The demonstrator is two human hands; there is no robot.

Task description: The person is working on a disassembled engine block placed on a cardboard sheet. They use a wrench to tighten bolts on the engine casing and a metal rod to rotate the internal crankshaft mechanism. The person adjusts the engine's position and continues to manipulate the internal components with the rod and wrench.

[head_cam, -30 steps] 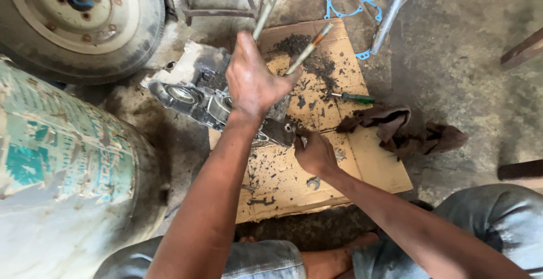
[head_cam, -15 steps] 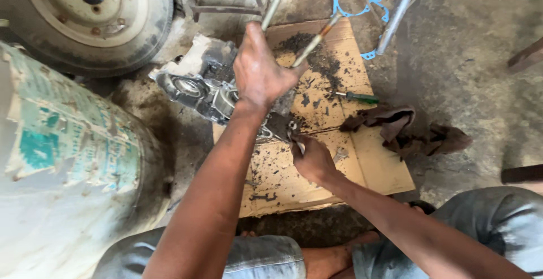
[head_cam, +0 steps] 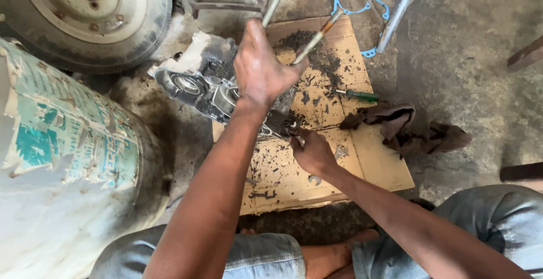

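Just above centre frame, the left hand (head_cam: 261,67) is closed around a long metal rod (head_cam: 314,35) that slants toward the upper edge. Under it lies a greasy engine casing (head_cam: 195,81), half on the stained cardboard sheet (head_cam: 362,160). Lower, near centre, the right hand (head_cam: 313,152) curls its fingers against the casing's lower edge; what it grips I cannot tell. A green-handled screwdriver (head_cam: 356,94) and a brown rag (head_cam: 404,123) lie to the right.

- My left hand (head_cam: 261,67) is stretched out ahead, arm nearly straight, back of the hand facing up, fingers curled down in a grip.
- My right hand (head_cam: 312,152) sits lower and closer in, forearm coming from the lower right, fingers bent and pinched at their tips.
- Both forearms are bare, the hands apart.
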